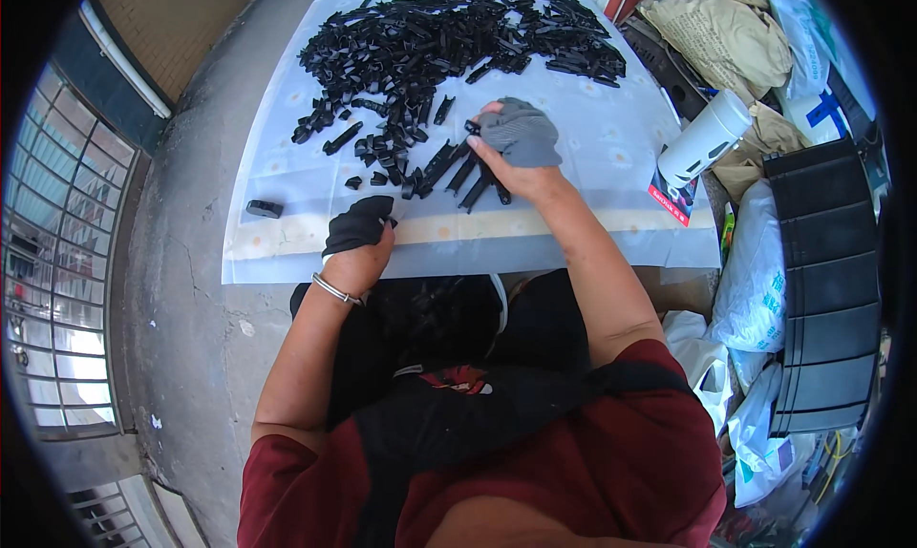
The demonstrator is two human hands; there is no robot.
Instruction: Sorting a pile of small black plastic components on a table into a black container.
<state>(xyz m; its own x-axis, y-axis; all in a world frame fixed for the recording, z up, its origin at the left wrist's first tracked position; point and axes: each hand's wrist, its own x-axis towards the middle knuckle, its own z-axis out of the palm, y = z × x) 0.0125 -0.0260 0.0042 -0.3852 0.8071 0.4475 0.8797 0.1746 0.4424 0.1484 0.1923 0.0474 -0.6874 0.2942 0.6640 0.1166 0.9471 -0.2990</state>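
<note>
My right hand (519, 142), in a grey fingerless glove, is over the middle of the table. Its thumb and fingers close on a small black plastic piece (472, 127), partly hidden by the hand. Just below it lie several long, narrow black plastic parts (461, 174), side by side. Near the front edge, my left hand (361, 233), in a black glove, is curled closed. What its fingers hold, if anything, is hidden. Short black clip-like pieces (378, 151) lie between the hands and a large heap of black plastic parts (420, 42) farther back.
A white flower-patterned cloth (592, 185) covers the table. On its right stand a white tumbler (705, 139) and a red-and-black card (671, 200). One dark block (265, 208) sits at the left edge. Bags (750, 271) and a black ribbed panel (823, 290) crowd the right side.
</note>
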